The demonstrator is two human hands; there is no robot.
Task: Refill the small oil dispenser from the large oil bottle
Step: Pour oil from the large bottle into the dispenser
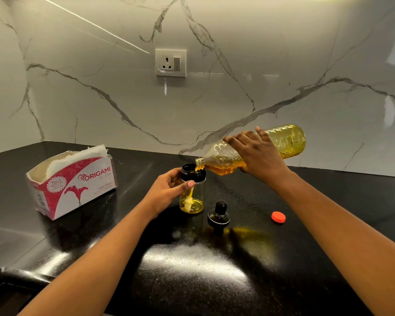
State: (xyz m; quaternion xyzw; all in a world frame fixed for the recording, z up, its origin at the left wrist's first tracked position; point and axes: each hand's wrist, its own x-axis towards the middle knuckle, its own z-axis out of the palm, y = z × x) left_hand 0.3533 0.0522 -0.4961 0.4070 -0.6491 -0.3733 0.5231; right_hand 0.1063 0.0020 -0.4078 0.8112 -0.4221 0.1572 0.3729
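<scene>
Now the right hand (258,153) wraps the tilted large oil bottle (255,151), its mouth at the small oil dispenser (192,190) rim, while the left hand (169,190) clasps that dispenser upright on the black counter (192,270). Pour slowly, keeping neck over opening; black stopper (218,216) and orange cap (278,217) lie right of the dispenser.

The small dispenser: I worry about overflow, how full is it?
Nearly empty: the small dispenser shows yellow oil only near its base, around the brush; clear glass above.
</scene>
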